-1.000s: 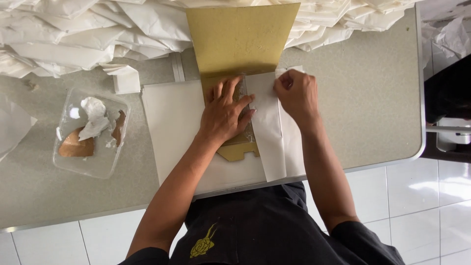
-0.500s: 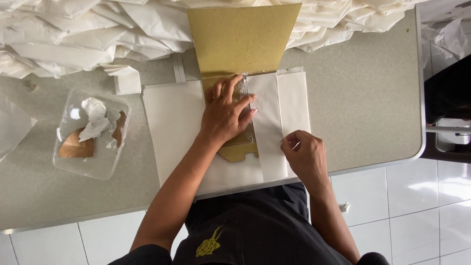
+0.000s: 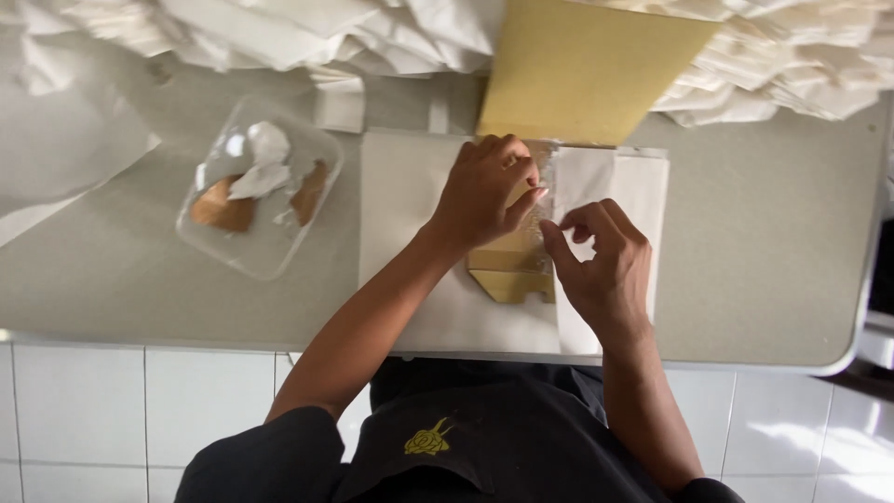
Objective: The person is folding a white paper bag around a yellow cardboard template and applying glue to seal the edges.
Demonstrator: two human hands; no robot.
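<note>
With the left hand clenched flat on the gold card piece at frame centre, we keep it pinned to the white sheet on the bench while the right hand, pinching the clear strip, draws it taut.

A sheet of paper lies flat on the counter, close to its near edge. On the sheet rests a folded card box, its long flap running out toward 12 o'clock. At 9 o'clock from the sheet sits a plastic tray with scraps in it. A heap of paper lies along the far edge, from 10 to 2 o'clock.
</note>
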